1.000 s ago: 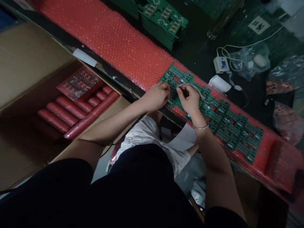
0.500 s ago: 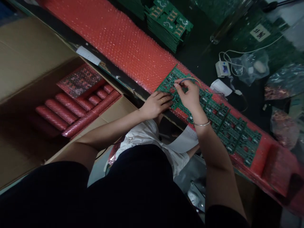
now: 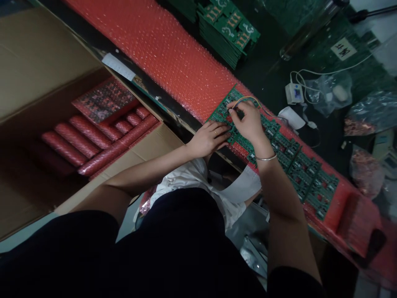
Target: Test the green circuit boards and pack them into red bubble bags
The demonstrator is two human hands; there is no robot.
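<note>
A row of green circuit boards (image 3: 305,167) lies on a long strip of red bubble wrap (image 3: 173,58) along the bench. My left hand (image 3: 209,138) rests flat on the lower edge of the leftmost board, its fingers stretched out. Over that same board, my right hand (image 3: 248,120) is closed in a pinch, thumb against fingers. Thin coloured wires (image 3: 252,98) run from its fingertips to the right across the board, toward a small white box with a display (image 3: 294,93). What sits at the tip of the pinch is too small to make out.
A cardboard box (image 3: 139,155) at the left holds several red bubble-wrap rolls (image 3: 89,132). Stacked green boards (image 3: 229,29) stand at the back. Plastic bags of copper-coloured parts (image 3: 366,169) lie at the right. A folded red wrap piece (image 3: 361,223) is at the strip's right end.
The view has shifted slightly. My left hand stays flat on the board, and my right hand keeps its pinch over nearly the same spot.
</note>
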